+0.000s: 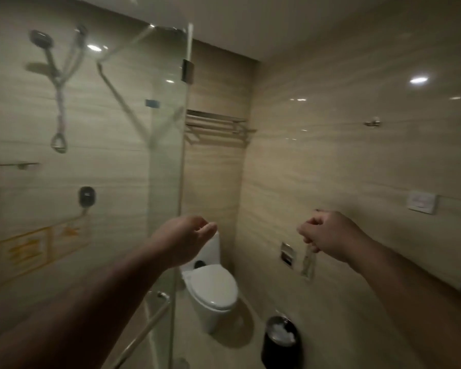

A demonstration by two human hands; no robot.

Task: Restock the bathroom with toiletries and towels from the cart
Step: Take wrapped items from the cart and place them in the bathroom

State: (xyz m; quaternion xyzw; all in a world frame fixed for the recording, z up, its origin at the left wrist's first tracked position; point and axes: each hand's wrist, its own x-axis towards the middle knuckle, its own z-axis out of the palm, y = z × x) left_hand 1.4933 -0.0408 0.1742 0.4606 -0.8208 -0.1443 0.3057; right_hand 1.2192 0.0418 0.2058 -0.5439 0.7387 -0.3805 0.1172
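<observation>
Item: slim clear packet [308,258], probably a toiletry, hung from the curled fingers of the right hand [328,237], which appeared to pinch its top edge (blurred), carried toward the tiled wall beside the toilet [213,286], likely for placing. Left hand [185,235]: loosely curled, holding nothing, free near the glass shower door [165,155]. Towel rack [216,123] was mounted above the toilet; cart not in view.

L hand [185,237], R hand [326,235] fwd, curled
</observation>
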